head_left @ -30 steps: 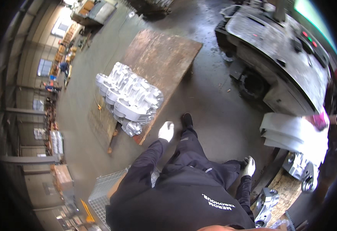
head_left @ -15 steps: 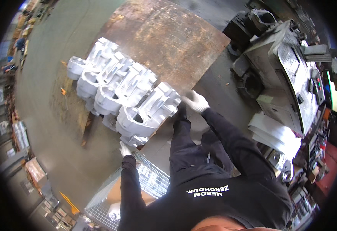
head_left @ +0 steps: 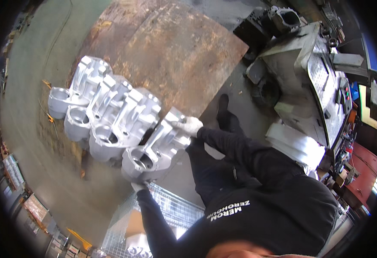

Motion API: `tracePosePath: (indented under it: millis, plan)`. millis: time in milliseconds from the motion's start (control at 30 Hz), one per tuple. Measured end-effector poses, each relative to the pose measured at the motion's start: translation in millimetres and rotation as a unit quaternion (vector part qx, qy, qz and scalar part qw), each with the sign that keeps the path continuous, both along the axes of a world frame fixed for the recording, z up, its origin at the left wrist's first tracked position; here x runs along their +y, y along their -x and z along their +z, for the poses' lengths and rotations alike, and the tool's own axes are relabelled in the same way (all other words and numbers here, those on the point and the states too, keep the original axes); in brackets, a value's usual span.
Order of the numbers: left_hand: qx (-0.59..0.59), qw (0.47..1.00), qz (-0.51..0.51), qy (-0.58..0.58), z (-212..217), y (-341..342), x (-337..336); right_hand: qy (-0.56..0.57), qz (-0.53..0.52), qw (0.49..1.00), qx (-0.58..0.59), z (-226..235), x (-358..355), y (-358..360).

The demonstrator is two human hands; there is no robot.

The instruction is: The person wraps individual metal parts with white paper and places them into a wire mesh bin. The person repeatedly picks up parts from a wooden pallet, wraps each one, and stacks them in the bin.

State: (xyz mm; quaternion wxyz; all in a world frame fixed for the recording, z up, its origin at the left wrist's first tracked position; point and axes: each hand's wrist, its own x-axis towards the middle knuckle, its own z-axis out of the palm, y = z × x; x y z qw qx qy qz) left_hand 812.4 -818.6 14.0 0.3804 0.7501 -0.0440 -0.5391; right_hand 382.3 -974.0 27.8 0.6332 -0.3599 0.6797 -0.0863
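Note:
Several silver-grey metal castings (head_left: 132,112) stand in a row, each with a round opening at its left end. My right hand (head_left: 190,126), in a white glove, is closed over the right end of the nearest casting (head_left: 147,161). Below the round end of that same casting is my gloved left hand (head_left: 140,185), gripping its underside; its fingers are mostly hidden by the metal. A narrow gap separates this casting from its neighbour. The row rests along the near-left side of a rusty brown board (head_left: 175,51).
A wire mesh basket (head_left: 167,198) with cardboard and pale metal parts inside stands by my left forearm. On the right is a large grey machine (head_left: 300,81) with a dark round part beside it. White stacked sheets (head_left: 296,142) lie near my right side.
My right hand has come from beside the nearest casting onto its right end. My left hand has moved in under the round end. The whole view has shifted and turned slightly.

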Motion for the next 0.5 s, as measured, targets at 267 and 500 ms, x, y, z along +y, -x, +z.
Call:
tracePosePath:
  millis: [267,500]
  plan:
    - [0.164,0.984,0.062,0.011,0,162,-2,0.010,0.052,0.997,-0.057,-9,-120,114]
    - [0.253,0.944,0.209,0.041,4,420,-48,0.131,0.176,0.971,0.090,-10,-277,248]
